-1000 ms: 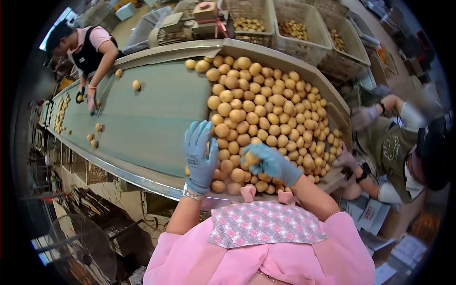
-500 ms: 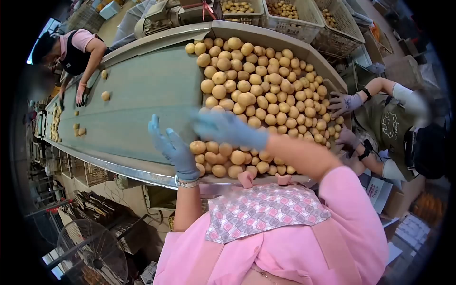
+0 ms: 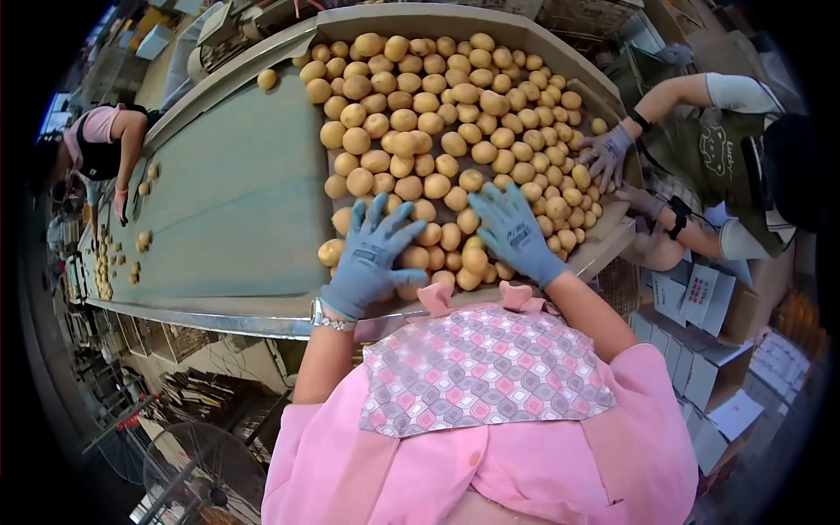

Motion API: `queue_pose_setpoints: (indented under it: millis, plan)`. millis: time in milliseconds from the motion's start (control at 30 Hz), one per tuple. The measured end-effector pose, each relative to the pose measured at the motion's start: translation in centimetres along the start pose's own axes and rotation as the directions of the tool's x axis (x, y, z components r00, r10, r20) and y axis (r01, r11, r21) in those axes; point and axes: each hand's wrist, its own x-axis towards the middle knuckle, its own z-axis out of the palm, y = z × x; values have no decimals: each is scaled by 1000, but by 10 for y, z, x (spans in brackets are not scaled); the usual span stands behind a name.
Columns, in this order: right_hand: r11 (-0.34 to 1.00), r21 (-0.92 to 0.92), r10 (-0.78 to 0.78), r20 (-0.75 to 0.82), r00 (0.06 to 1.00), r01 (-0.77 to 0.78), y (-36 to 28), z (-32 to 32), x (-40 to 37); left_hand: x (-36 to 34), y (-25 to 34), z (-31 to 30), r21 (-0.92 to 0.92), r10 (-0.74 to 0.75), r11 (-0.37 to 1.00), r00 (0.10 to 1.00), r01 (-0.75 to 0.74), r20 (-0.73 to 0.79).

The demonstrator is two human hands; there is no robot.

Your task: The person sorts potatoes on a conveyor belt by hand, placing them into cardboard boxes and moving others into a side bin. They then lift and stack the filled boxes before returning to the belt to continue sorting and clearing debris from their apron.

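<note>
My left hand (image 3: 372, 261), in a blue glove, lies palm down with its fingers spread over the near left part of a layer of round yellow-brown fruits (image 3: 402, 121). To its right, my right hand (image 3: 518, 234), gloved the same way, rests on the fruits with its fingers stretched forward and apart. Neither hand is closed around a fruit. Between the two hands several fruits show, and others are hidden under the palms. The fruits lie on a sorting table with a raised rim (image 3: 420, 19), beside a green conveyor belt (image 3: 232, 192).
Across the right end, a person in grey gloves (image 3: 608, 156) has both hands at the fruits. Another person (image 3: 127, 144) leans over the belt's far left, near scattered fruits (image 3: 103, 262). A metal edge (image 3: 236, 322) runs along my side. White cartons (image 3: 700, 297) stand lower right; a fan (image 3: 206, 472) lower left.
My right hand has moved right and down onto the fruits. My left hand has come from over the belt onto the fruits, now palm down. The view has shifted; a fruit shows on the belt's far edge.
</note>
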Motion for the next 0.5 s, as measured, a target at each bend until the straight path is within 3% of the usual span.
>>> queue_pose_setpoints:
  millis: [100,133,233,267,367,400,500]
  plan:
    - [998,58,-18,42,999,15,-11,9,12,2,-13,-2,45,-162,985,979,168,-120]
    - [997,69,47,-45,998,-44,-14,16,13,3,-13,-6,15,-198,979,961,204,-192]
    - [971,-31,-228,160,960,236,-8,12,18,-2,-29,-8,59,-272,942,854,331,-443]
    - [991,58,-129,185,974,121,-6,7,27,-1,-33,-14,109,-265,918,796,380,-543]
    - [999,-11,-31,46,998,32,6,-6,31,-11,-40,-26,0,-327,905,697,425,-639]
    - [993,102,62,-68,996,-55,4,-20,16,-15,-32,-32,-3,-317,908,683,418,-658]
    - [966,200,209,-241,948,-163,57,-59,-68,-45,-1,-44,-68,-340,922,712,381,-614]
